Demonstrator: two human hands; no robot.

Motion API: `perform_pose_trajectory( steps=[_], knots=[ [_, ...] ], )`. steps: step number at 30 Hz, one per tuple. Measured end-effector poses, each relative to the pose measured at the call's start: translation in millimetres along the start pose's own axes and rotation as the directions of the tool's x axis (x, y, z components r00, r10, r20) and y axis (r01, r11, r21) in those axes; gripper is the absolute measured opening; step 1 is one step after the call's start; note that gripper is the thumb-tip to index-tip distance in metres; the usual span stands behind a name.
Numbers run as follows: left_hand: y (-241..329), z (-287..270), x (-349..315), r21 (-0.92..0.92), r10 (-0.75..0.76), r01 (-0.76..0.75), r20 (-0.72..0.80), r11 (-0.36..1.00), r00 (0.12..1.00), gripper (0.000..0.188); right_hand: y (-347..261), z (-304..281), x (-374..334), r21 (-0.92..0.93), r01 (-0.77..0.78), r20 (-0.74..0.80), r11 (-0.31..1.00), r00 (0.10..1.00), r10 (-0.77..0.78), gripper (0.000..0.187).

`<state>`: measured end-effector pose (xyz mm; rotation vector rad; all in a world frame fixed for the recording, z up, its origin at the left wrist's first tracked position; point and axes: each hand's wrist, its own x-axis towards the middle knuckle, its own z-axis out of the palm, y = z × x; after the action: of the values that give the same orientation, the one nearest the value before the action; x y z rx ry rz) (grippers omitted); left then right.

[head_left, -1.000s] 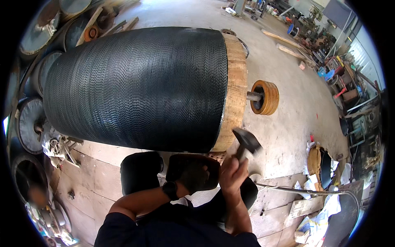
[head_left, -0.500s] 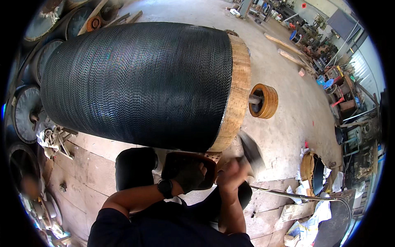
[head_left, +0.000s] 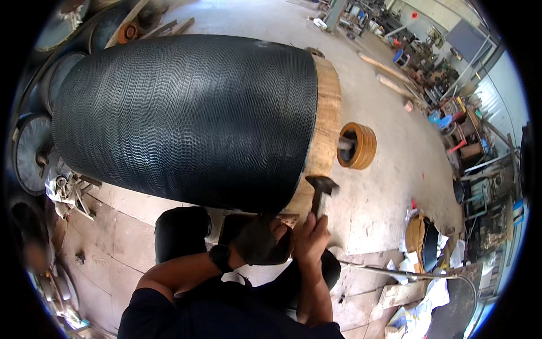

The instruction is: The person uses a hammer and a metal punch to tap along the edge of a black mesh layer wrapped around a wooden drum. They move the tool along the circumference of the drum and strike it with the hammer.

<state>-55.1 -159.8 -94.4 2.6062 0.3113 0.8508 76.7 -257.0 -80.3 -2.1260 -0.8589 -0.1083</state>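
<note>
In front of me lies a large cylinder [head_left: 192, 118] covered in fine dark ridged rows, with a pale wooden band [head_left: 326, 116] round its right end. My right hand [head_left: 312, 237], bare, is wrapped round the handle of a hammer [head_left: 322, 186]. The hammer head is raised beside the lower part of the wooden band. My left hand [head_left: 258, 240], in a dark glove with bare fingertips, is closed just under the cylinder's lower right edge. What its fingers pinch is too small or hidden to tell. Beneath that hand a dark brown container is mostly covered.
A grooved orange-brown pulley [head_left: 358, 146] sits on the shaft at the cylinder's right end. More large rollers [head_left: 35, 148] line the left side. On the floor at right lie a brown roll [head_left: 419, 237], a bar [head_left: 389, 270] and wrappings. Machinery and tools stand along the right wall.
The hammer was a blur to the right of the wooden band and is now sharper, nearer the band. My left hand has shifted slightly, covering more of the container. The view has turned slightly.
</note>
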Motion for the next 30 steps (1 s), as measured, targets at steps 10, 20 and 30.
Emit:
perform_pose_trajectory(
  steps=[10, 20, 30],
  knots=[
    [-46, -47, 68, 0.36, 0.257, -0.121, -0.358, 0.925, 0.898, 0.037, 5, 10, 3, -0.118, -0.062, 0.063, 0.991, 0.996, 0.07, 0.022],
    [-83, -71, 114, 0.455, 0.37, -0.165, -0.409, 0.875, 0.834, 0.036, 11, 16, 8, -0.083, -0.006, -0.001, 0.997, 1.0, 0.006, 0.025],
    [-89, -72, 121, 0.456, 0.353, -0.129, -0.448, 0.88, 0.821, 0.039, 5, 15, 9, -0.208, -0.046, 0.067, 0.977, 0.996, 0.061, 0.029]
  ],
)
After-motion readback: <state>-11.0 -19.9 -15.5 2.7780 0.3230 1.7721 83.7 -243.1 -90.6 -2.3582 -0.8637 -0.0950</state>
